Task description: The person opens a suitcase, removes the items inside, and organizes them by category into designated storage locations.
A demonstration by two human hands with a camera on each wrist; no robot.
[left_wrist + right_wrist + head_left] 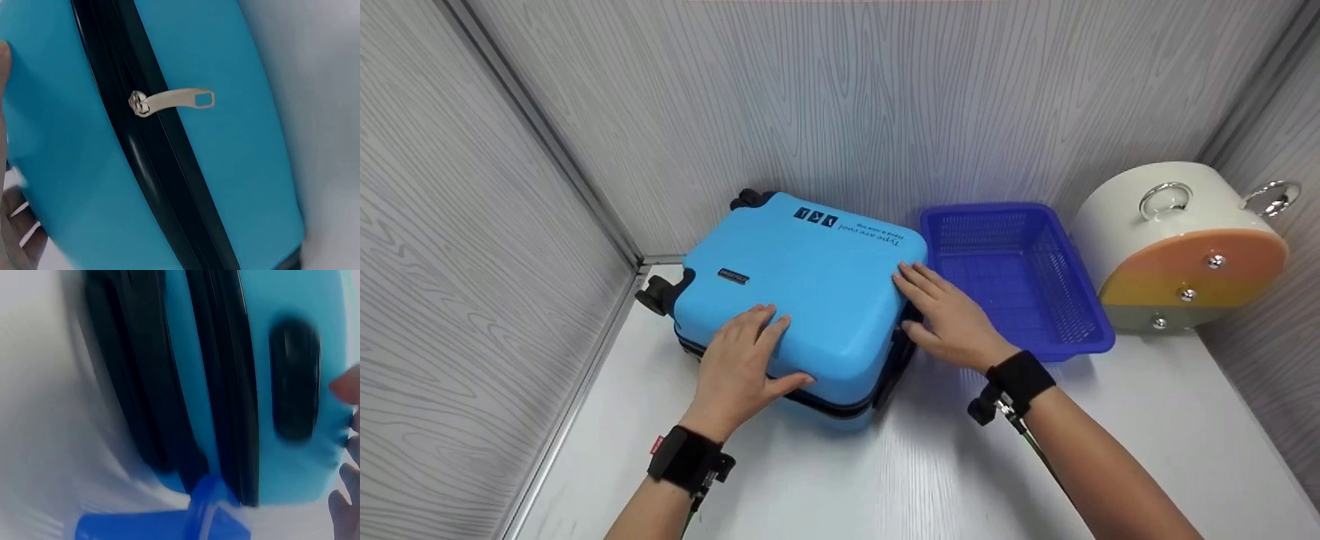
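On the white table [930, 480], the glossy blue hard-shell suitcase [821, 289], probably stiff and slippery, lies under the straight-fingered left hand [741, 367] and right hand [954, 321] (neither grips), likely best held by 2 opposite sides.

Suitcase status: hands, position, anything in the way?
Left hand and right hand on suitcase. Suitcase lying flat. Basket close by its right end.

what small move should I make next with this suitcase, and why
Perhaps lower your left hand to the zipper pull: nothing holds it in the left wrist view, and your right hand, at the edge of the blue suitcase, could steady the case.
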